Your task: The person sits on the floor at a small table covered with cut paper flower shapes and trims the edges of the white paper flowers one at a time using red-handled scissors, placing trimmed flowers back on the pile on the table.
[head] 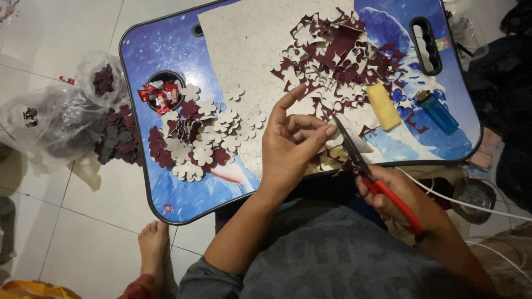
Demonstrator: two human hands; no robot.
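I see my left hand [291,147] pinching a small pale cutout [332,132] over the table's [166,199] near edge, while my right hand [396,196] grips red-handled scissors [368,171], blades at the piece. Flower cutouts [199,138] lie heaped leftward.

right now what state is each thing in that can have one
scissors: blades open, in the right hand
left hand: pinching a small cut piece, index finger raised
lighter: lying flat, unlit
cut flower shapes: heaped loose on the table
plastic bags: open, crumpled on the floor
cup hole: filled with red wrappers
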